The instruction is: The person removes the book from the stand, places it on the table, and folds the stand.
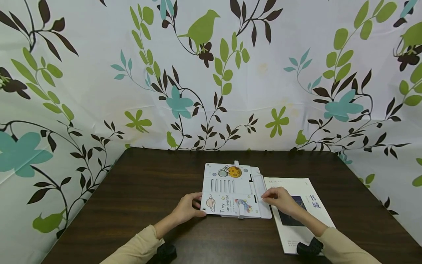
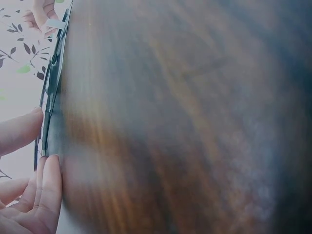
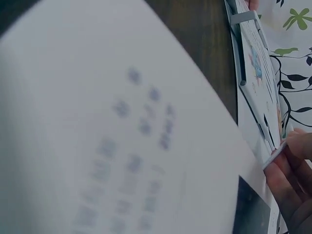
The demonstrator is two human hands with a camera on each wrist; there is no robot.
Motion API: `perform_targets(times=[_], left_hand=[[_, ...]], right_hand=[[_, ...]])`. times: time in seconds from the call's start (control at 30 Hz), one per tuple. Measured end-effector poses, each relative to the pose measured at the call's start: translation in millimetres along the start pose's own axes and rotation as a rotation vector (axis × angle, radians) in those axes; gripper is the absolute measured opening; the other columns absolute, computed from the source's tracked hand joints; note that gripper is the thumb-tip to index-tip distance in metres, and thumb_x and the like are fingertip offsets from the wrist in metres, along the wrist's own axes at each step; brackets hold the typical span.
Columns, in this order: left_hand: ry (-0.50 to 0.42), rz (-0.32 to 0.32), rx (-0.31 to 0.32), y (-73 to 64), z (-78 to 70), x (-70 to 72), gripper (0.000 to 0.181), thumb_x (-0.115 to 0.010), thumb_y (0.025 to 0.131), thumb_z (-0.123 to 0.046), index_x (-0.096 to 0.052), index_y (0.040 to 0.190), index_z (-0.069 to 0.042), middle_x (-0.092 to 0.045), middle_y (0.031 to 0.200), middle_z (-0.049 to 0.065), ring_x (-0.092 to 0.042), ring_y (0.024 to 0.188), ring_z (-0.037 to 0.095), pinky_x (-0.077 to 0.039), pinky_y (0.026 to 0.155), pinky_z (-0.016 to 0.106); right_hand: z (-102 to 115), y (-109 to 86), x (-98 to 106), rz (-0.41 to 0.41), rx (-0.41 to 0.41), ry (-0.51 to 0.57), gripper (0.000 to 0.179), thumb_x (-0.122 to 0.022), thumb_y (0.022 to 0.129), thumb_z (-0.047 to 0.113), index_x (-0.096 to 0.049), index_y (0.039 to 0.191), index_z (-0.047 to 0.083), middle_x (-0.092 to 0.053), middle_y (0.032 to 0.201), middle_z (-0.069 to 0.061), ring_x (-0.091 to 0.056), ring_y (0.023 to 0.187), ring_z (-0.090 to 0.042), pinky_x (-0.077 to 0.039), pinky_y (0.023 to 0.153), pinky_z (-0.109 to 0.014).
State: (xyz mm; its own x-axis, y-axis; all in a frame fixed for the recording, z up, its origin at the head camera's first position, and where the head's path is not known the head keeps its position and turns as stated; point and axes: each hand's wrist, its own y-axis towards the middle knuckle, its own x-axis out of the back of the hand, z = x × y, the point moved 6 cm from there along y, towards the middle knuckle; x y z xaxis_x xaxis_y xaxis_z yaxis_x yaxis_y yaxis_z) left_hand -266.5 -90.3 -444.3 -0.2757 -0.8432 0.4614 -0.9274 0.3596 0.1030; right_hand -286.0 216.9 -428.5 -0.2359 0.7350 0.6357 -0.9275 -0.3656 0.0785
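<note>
A flat white stand [image 1: 242,189] printed with space cartoons and the words "Tiny universe" lies on the dark table in the head view; it looks like a folding book stand. My left hand [image 1: 186,209] grips its left edge, thumb on one face and fingers on the other, as the left wrist view shows. On the opposite side, my right hand [image 1: 281,201] pinches the edge of a plain white panel [image 3: 274,155] that sticks out from under the printed part. Pale clips [image 1: 241,211] sit at the stand's near and far edges.
A cream-coloured book [image 1: 293,236] with a dark picture on its cover lies to the right, partly under my right forearm. The brown wooden table [image 1: 158,176] extends around both. Behind it hangs a leaf-and-bird patterned cloth [image 1: 204,73].
</note>
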Motion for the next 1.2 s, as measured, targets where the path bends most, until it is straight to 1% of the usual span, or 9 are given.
perform_targets(times=[0.07, 0.23, 0.57, 0.83, 0.9, 0.97, 1.07, 1.2], left_hand=[[0.012, 0.001, 0.017, 0.7, 0.5, -0.7, 0.067, -0.079, 0.062, 0.002, -0.049, 0.120, 0.014, -0.060, 0.097, 0.015, -0.059, 0.076, 0.019, -0.047, 0.057, 0.023], [0.017, 0.006, 0.010, 0.9, -0.2, -1.4, 0.067, -0.079, 0.062, 0.003, -0.048, 0.121, 0.014, -0.060, 0.096, 0.015, -0.059, 0.076, 0.020, -0.047, 0.057, 0.022], [-0.025, 0.011, 0.005, 0.0, -3.9, -2.5, 0.067, -0.078, 0.063, 0.003, -0.047, 0.121, 0.015, -0.059, 0.097, 0.015, -0.059, 0.077, 0.021, -0.047, 0.057, 0.022], [0.002, 0.008, 0.016, 0.3, 0.0, -2.1, 0.067, -0.079, 0.063, 0.002, -0.048, 0.121, 0.015, -0.059, 0.097, 0.016, -0.060, 0.077, 0.021, -0.047, 0.056, 0.022], [0.003, 0.010, 0.018, 0.3, 0.3, -1.9, 0.068, -0.079, 0.063, 0.001, -0.047, 0.121, 0.015, -0.059, 0.097, 0.016, -0.060, 0.077, 0.020, -0.047, 0.056, 0.022], [0.004, 0.007, 0.019, 0.1, -0.2, -1.3, 0.068, -0.079, 0.063, 0.001, -0.047, 0.121, 0.015, -0.058, 0.097, 0.016, -0.060, 0.077, 0.020, -0.047, 0.056, 0.022], [0.005, 0.001, 0.020, -0.2, -0.7, -0.3, 0.067, -0.079, 0.062, 0.002, -0.048, 0.120, 0.015, -0.058, 0.095, 0.015, -0.060, 0.076, 0.020, -0.047, 0.056, 0.022], [0.004, 0.005, 0.020, 0.0, 0.0, -1.0, 0.067, -0.079, 0.063, 0.001, -0.048, 0.121, 0.015, -0.058, 0.094, 0.014, -0.059, 0.076, 0.020, -0.047, 0.057, 0.021]], right_hand=[[2, 1.2, 0, 0.018, 0.010, 0.005, 0.010, -0.063, 0.082, 0.003, -0.068, 0.088, -0.002, -0.064, 0.085, -0.008, -0.052, 0.071, -0.013, -0.045, 0.060, -0.021], [6, 4.1, -2, 0.054, 0.018, -0.012, 0.008, -0.064, 0.081, 0.002, -0.069, 0.086, -0.002, -0.063, 0.082, -0.007, -0.048, 0.068, -0.012, -0.042, 0.056, -0.020], [6, 10.3, -8, 0.073, 0.044, -0.094, 0.004, -0.065, 0.078, -0.002, -0.069, 0.078, -0.003, -0.064, 0.075, -0.004, -0.046, 0.064, -0.008, -0.041, 0.055, -0.020], [10, 12.6, -11, 0.079, 0.079, -0.119, 0.005, -0.065, 0.077, -0.002, -0.068, 0.075, -0.005, -0.063, 0.071, -0.003, -0.045, 0.063, -0.007, -0.040, 0.054, -0.020], [12, 13.1, -11, 0.077, 0.075, -0.134, 0.004, -0.065, 0.077, -0.002, -0.068, 0.075, -0.004, -0.063, 0.071, -0.003, -0.045, 0.063, -0.007, -0.040, 0.054, -0.020], [16, 13.5, -10, 0.077, 0.079, -0.155, 0.004, -0.065, 0.077, -0.003, -0.068, 0.076, -0.003, -0.062, 0.071, -0.002, -0.045, 0.063, -0.008, -0.040, 0.054, -0.020], [25, 14.2, -11, 0.064, 0.085, -0.187, 0.006, -0.063, 0.078, -0.002, -0.068, 0.082, -0.002, -0.060, 0.072, 0.000, -0.047, 0.065, -0.009, -0.042, 0.057, -0.021], [40, 11.5, -15, 0.034, 0.098, -0.161, 0.013, -0.063, 0.081, 0.003, -0.065, 0.093, -0.002, -0.061, 0.080, -0.002, -0.055, 0.074, -0.013, -0.049, 0.065, -0.024]])
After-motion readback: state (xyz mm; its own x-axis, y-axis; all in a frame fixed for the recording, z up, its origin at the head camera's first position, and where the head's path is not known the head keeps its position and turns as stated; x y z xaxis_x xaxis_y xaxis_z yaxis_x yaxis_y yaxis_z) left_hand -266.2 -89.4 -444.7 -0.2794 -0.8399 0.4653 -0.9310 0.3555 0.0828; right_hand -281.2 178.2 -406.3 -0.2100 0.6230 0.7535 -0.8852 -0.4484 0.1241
